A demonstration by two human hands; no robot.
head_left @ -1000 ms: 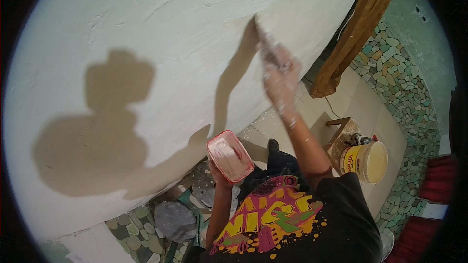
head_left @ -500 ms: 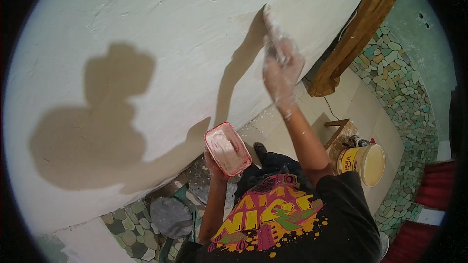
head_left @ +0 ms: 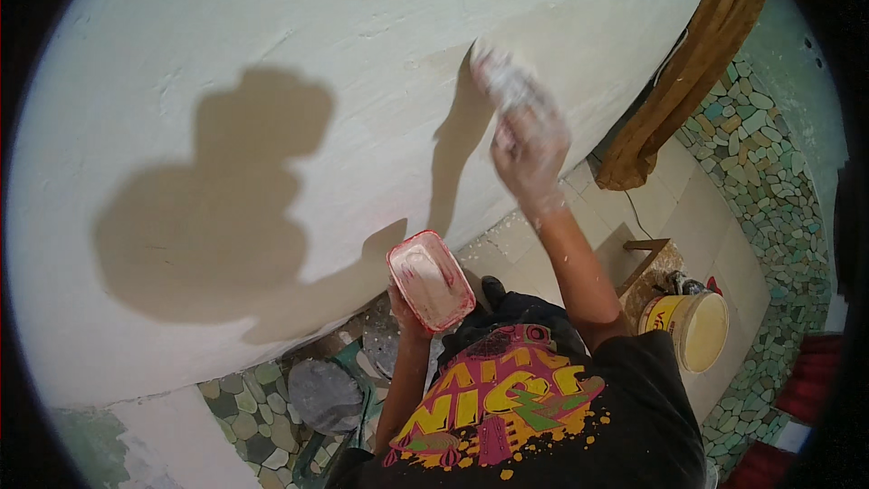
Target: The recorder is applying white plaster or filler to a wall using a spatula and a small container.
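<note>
My right hand [head_left: 530,152], blurred and smeared with white, grips a white-coated flat tool [head_left: 507,74] whose tip is against the pale plastered wall [head_left: 389,18]. A slightly darker patch of the wall lies around and right of the tool. My left hand [head_left: 402,310] holds a small rectangular container [head_left: 432,281] with a red rim, smeared inside with pale paste, low in front of my body near the wall. The fingers of this hand are mostly hidden beneath the container.
A wooden post [head_left: 665,100] rises along the wall's right edge, with a cable below. A small wooden stool [head_left: 647,264] and a yellow-labelled bucket [head_left: 705,332] stand right of me on tiles [head_left: 701,226]. Pebble edging [head_left: 751,136] curves beyond. Grey round objects [head_left: 321,398] lie lower left.
My right hand and tool have shifted downward since half a second ago, the tool's tip moving down and left on the wall. The view has shifted slightly; my left hand still holds the container.
</note>
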